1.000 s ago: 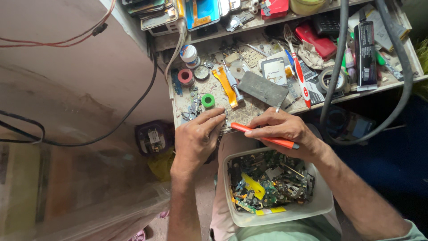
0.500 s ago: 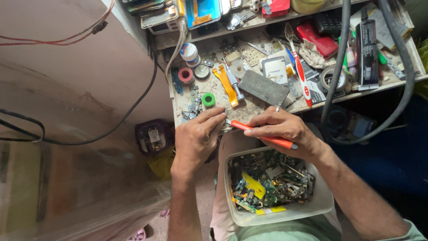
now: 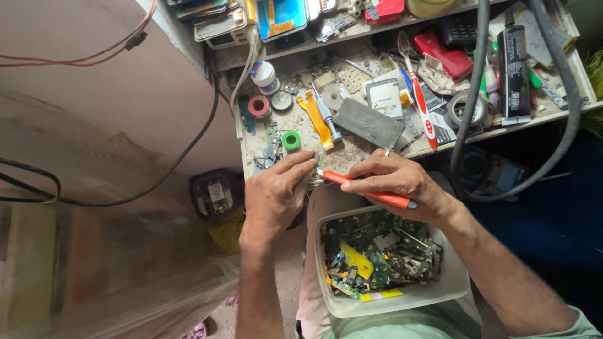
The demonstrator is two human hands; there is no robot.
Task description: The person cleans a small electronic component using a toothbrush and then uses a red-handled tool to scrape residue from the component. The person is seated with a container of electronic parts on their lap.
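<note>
A slim orange-handled screwdriver (image 3: 367, 189) lies slantwise across the front edge of a cluttered workbench (image 3: 352, 150), its tip aimed at a small part that the left hand (image 3: 274, 196) pins there; the part itself is hidden under the fingertips and cannot be made out. The right hand (image 3: 396, 181) is clenched around the handle in a pen-like grip, thumb beneath and fingers curled over. The left hand's fingers are bent and pressed down on the hidden piece, at the bench edge just below a small green ring of tape (image 3: 291, 140).

By the look of it, the step in hand is working the tip into that small piece; a steady left-hand pinch and a fine, controlled push or turn of the tool seem to be what it calls for, since a slip would send the tip toward the left fingers.

Directly beneath the hands, on the person's lap, sits a white plastic tub (image 3: 453, 290) heaped with green circuit-board scraps. Further up the bench lie a flat grey rectangular slab (image 3: 368, 123), an orange ribbon strip (image 3: 316, 120), a red roll of tape (image 3: 258, 106) and a white round jar with a blue lid (image 3: 264, 74). A thick black cable (image 3: 466, 100) loops down over the bench's right side, close to the right wrist, and loose parts crowd what little working space remains.
</note>
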